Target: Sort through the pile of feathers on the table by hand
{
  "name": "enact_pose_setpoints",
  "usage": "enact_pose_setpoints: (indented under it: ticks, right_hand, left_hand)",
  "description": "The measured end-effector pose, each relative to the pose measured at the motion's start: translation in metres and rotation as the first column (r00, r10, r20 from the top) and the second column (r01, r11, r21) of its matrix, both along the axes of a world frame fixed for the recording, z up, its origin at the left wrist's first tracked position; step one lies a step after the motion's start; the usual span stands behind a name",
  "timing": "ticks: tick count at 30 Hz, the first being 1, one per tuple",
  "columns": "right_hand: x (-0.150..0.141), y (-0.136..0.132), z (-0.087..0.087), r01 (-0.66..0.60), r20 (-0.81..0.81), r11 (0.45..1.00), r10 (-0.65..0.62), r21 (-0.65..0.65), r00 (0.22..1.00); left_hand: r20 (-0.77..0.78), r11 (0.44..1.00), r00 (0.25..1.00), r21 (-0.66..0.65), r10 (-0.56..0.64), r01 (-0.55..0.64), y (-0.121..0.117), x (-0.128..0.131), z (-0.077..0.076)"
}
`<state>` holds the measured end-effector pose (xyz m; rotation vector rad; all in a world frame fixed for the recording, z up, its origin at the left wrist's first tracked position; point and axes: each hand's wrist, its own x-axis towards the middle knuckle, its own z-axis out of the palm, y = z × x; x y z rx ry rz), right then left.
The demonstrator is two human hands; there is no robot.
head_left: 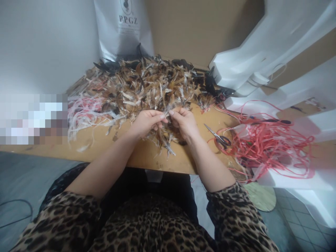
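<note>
My left hand (149, 122) and my right hand (184, 122) meet over the front of a large heap of brown, white and black feathers (157, 84). Thumb and fingers of each hand are pinched together. Between the fingertips is a thin pale feather (168, 111), gripped from both sides. Just below my hands, a small bunch of feathers (165, 143) lies on the brown tabletop (105, 140). To the right of my right hand rests a pair of scissors (219, 137) with dark handles, its blades pointing toward the heap.
A tangle of red and clear strips (270, 147) spreads over the right side. White and pink strands (86, 112) lie at the left. A silver-grey bag (126, 35) stands behind the heap, and white foam pieces (236, 66) are at the right.
</note>
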<state>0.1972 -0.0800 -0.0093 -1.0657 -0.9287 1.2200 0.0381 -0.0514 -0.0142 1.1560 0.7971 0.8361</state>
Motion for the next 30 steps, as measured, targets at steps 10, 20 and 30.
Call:
enact_pose_setpoints:
  ticks: [10,20,30]
  right_hand:
    - [-0.0026,0.0007,-0.0016,0.019,0.022,1.0,-0.019,0.005,1.0]
    - [-0.0026,0.0005,-0.003,-0.03,0.067,0.999,0.033,-0.033,0.997]
    - [-0.0016,-0.0006,-0.0033,-0.018,0.084,0.998,0.012,0.068,0.996]
  left_hand:
    - [-0.05,1.0,0.999,0.024,-0.011,0.012,-0.0001,0.0004,-0.0007]
    - [-0.083,0.99,0.997,0.138,0.001,0.011,0.0016,0.0003,-0.0022]
    - [-0.094,0.972,0.994,0.235,0.052,-0.028,0.0033,-0.0017,-0.0072]
